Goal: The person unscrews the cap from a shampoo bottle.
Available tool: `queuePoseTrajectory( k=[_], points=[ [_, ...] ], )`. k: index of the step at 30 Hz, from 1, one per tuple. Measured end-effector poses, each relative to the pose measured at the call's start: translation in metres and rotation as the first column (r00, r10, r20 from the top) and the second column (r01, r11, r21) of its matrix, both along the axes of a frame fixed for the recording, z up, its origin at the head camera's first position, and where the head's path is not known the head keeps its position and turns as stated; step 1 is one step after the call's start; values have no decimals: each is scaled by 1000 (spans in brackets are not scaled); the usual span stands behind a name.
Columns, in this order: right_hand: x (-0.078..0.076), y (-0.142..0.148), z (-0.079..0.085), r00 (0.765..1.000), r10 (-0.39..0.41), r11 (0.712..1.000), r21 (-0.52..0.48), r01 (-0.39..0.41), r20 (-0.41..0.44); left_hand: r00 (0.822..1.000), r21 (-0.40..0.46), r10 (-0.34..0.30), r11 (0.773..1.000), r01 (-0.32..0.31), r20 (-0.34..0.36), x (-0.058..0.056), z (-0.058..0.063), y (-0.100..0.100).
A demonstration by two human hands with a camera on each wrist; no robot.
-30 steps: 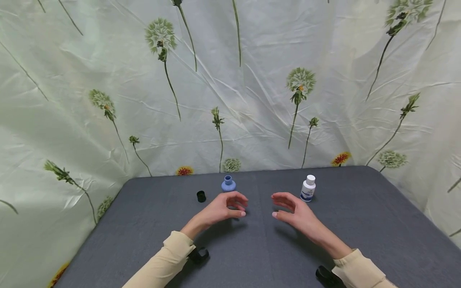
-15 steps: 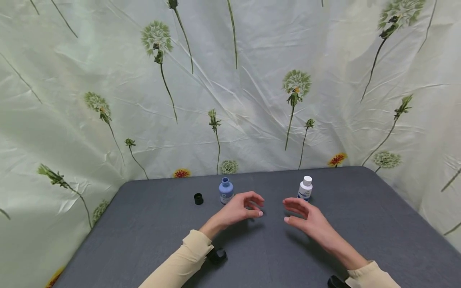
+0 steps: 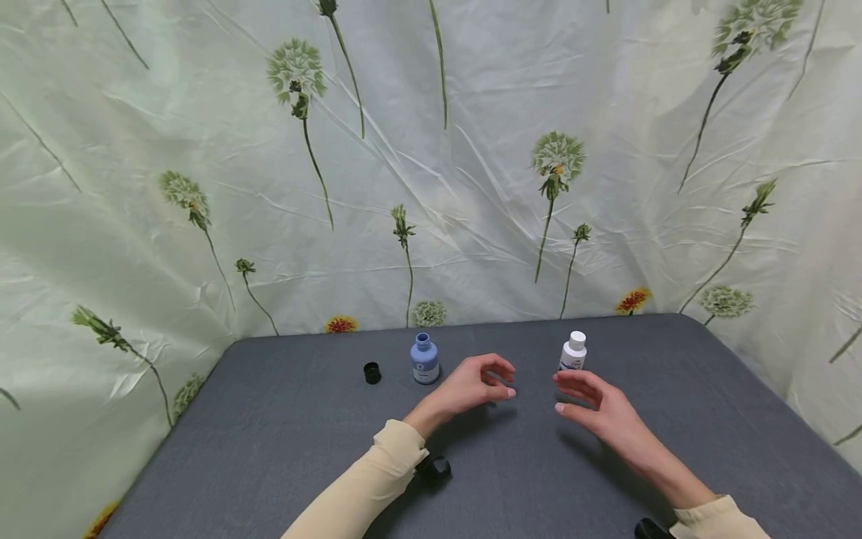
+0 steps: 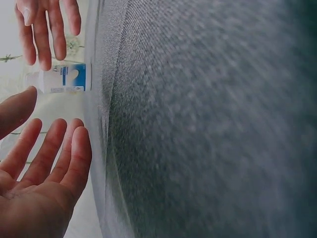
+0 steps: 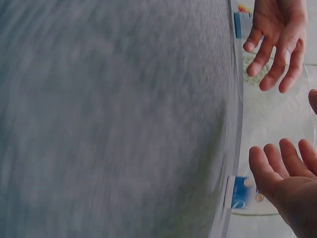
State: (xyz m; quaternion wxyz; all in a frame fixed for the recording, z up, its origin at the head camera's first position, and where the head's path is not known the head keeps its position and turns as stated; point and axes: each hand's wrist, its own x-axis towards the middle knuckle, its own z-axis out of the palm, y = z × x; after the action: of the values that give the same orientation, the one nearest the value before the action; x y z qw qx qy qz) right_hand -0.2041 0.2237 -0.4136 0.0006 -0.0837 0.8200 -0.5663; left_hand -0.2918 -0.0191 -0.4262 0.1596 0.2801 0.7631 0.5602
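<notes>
A blue bottle (image 3: 424, 361) with an uncapped mouth stands upright on the grey table, and a small black cap (image 3: 372, 373) lies to its left. A white bottle (image 3: 574, 352) with a white lid and a blue-marked label stands farther right. My left hand (image 3: 469, 387) hovers to the right of the blue bottle, fingers loosely bent, holding nothing. In front of the white bottle floats my right hand (image 3: 604, 408), which overlaps its base in the head view; its fingers are relaxed around nothing. The left wrist view shows the white bottle (image 4: 62, 78) between both hands, beyond them.
Grey cloth covers the table (image 3: 269, 449). Behind it hangs a pale curtain (image 3: 471, 187) printed with dandelions and flowers. Black wrist straps (image 3: 436, 469) show below the cream sleeves (image 3: 367, 479).
Both hands have drifted to the right above the table. The left hand has moved off the blue bottle, which shows whole now, while the right hand now covers the white bottle's base.
</notes>
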Motion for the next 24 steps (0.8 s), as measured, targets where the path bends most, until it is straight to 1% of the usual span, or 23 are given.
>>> queuePoseTrajectory(
  k=[5,10,13,18,24],
  points=[
    [-2,9,-2,999,-36,999,22,37,-23,1000,0,12,1000,-12,14,-3,-4,8],
    [-6,17,-3,998,-60,998,37,60,-12,1000,8,24,1000,-24,20,-5,-4,15],
    [-8,22,-5,998,-67,997,34,67,-10,999,-1,30,1000,-30,10,-7,-3,20],
    [-12,30,-7,997,-77,996,45,77,-12,999,-16,44,999,-45,-26,-11,-4,27],
    [-20,38,-9,996,-90,993,72,90,-8,997,-14,74,997,-74,-26,-19,-9,34]
  ],
)
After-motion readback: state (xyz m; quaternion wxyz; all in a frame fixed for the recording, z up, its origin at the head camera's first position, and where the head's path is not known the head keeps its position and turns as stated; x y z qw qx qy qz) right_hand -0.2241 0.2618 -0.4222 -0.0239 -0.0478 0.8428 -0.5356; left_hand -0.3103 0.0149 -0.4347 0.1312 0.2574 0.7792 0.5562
